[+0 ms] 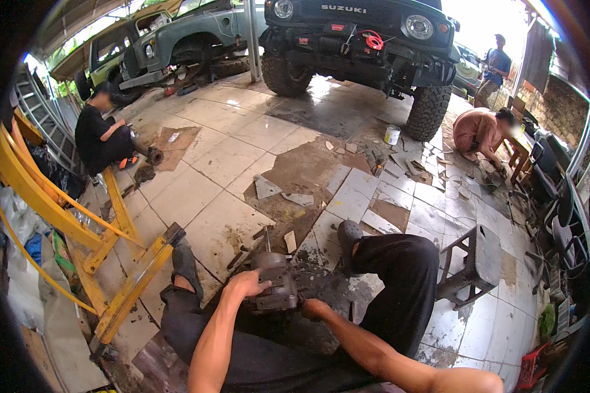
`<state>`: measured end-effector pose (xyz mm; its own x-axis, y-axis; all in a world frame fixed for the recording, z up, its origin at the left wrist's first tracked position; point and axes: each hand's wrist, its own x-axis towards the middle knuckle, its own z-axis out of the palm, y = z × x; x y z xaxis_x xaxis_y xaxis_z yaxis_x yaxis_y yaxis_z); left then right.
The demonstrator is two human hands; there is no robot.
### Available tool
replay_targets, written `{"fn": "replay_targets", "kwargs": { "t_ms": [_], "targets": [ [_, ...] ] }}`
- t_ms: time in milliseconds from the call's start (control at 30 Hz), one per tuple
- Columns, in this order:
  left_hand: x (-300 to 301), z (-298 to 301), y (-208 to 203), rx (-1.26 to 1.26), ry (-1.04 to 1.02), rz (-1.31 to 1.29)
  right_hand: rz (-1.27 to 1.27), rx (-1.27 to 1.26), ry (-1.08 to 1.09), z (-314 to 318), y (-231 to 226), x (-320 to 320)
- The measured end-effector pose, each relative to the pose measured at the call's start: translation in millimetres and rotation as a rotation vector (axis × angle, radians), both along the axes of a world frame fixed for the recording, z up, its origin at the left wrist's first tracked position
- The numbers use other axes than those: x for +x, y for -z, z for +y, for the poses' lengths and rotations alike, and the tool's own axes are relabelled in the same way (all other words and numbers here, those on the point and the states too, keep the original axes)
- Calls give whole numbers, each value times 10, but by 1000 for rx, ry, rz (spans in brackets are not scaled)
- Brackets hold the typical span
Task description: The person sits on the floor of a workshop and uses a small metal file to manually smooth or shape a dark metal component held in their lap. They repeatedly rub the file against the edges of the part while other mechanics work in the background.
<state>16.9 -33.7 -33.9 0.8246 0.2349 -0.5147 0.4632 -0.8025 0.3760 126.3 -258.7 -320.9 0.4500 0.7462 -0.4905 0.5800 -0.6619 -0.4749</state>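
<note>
Between my legs sits a greasy grey metal housing (280, 287) that looks like a gearbox part, with a thin shaft (267, 240) standing up from its far end. My left hand (246, 283) grips its left side, with a finger reaching over the top. Against the housing's lower right side my right hand (316, 309) is closed. Whatever its fingers hold there is hidden from view. Dark, oily floor surrounds the housing, and a loose tile shard (290, 242) lies just beyond it.
A yellow steel frame (134, 285) stands close at my left, a grey plastic stool (473, 265) at my right. Broken tiles (354, 195) cover the floor ahead. A dark off-road car (360, 39) is parked beyond. One person (101, 131) crouches at left, another (482, 134) at right.
</note>
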Motion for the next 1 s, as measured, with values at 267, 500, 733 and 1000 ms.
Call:
{"fn": "replay_targets", "kwargs": {
  "t_ms": [267,500,733,1000],
  "targets": [
    [-107,11,-57,32,-20,-46,20,-52,-40,119,-243,-2],
    [7,-46,-98,36,-12,-34,-114,-130,-304,-1,-453,66],
    [-92,4,-22,49,-27,-17,37,-160,-42,63,-1292,-138],
    [-40,14,82,38,-17,-66,23,-134,-211,12,-769,5]
  ]
}}
